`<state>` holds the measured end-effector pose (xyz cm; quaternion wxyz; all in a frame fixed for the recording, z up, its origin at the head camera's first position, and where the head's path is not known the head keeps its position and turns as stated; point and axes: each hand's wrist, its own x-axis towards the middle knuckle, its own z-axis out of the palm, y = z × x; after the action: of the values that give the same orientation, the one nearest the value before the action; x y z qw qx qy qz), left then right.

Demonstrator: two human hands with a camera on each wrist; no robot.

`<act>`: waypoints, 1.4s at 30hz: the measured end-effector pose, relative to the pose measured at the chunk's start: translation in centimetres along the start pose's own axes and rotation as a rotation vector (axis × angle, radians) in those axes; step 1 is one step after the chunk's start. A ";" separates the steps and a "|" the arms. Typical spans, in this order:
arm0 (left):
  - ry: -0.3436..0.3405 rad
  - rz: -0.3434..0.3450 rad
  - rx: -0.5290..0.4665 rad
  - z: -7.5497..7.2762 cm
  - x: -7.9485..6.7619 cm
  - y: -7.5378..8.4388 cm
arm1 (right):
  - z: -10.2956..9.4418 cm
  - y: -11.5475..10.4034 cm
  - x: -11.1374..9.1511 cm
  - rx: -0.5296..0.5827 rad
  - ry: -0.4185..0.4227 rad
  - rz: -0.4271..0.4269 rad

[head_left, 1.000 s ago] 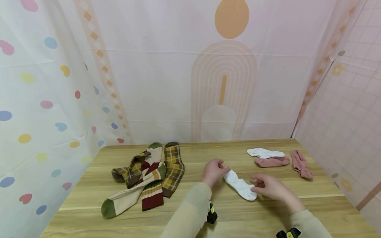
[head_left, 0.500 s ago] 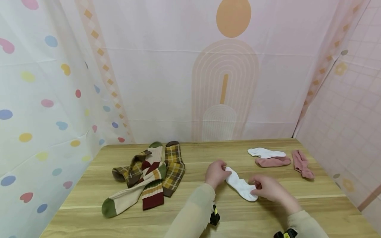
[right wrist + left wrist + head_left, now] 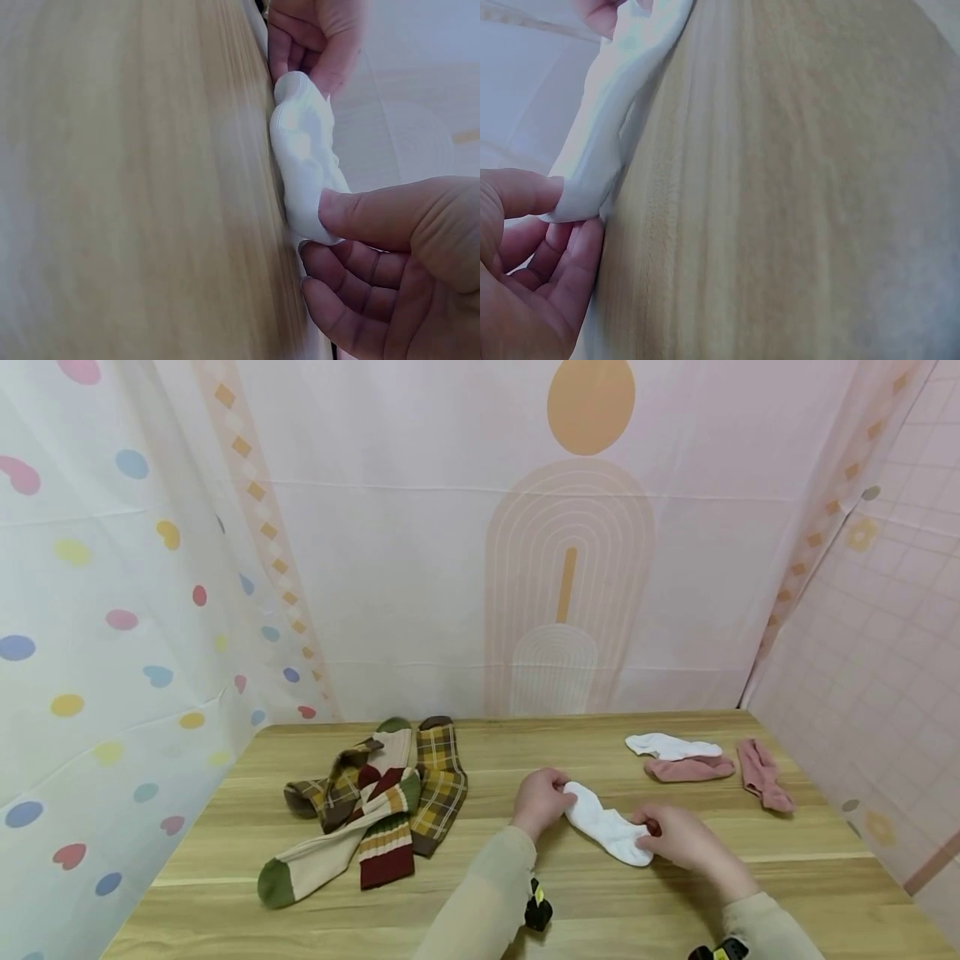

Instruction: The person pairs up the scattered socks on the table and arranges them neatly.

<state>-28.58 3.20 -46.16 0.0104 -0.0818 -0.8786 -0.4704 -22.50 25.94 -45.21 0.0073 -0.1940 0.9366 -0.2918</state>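
A white ankle sock (image 3: pixel 606 825) stretches between both hands, close over the wooden table, right of its middle. My left hand (image 3: pixel 542 802) pinches the far-left end; in the left wrist view its thumb (image 3: pixel 536 193) lies on top of the fabric with the fingers curled under. At the near-right end, my right hand (image 3: pixel 681 835) pinches the sock between thumb (image 3: pixel 375 214) and fingers. A second white sock (image 3: pixel 671 747) lies behind on the table, partly over a pink sock (image 3: pixel 690 768). Another pink sock (image 3: pixel 762 777) is to their right.
On the left of the wooden table (image 3: pixel 225 927) lies a loose heap: a cream sock with green toe (image 3: pixel 315 868), a yellow-brown plaid sock (image 3: pixel 438 793), a crumpled plaid sock (image 3: pixel 341 789) and a striped, maroon-cuffed sock (image 3: pixel 386 860). Patterned curtains (image 3: pixel 405 568) enclose the table's back and sides.
Both hands stay at the white sock with only small shifts. The right fingers have closed in on its near end, and the left hand has moved slightly.
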 end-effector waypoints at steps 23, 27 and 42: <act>-0.018 -0.125 -0.678 -0.4 -0.4 0.0 | -1.0 -0.4 0.6 0.370 0.244 0.256; -0.039 -0.133 -0.780 -0.8 -0.6 0.2 | -1.1 -0.5 0.8 0.468 0.248 0.285; -0.154 -0.147 -1.104 -2.9 -0.5 0.4 | -0.9 -0.4 1.3 0.796 0.269 0.295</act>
<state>-28.17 0.91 -44.26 -0.1312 -0.0478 -0.5038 -0.8525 -23.67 25.67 -44.17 0.0010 -0.0005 0.7617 -0.6479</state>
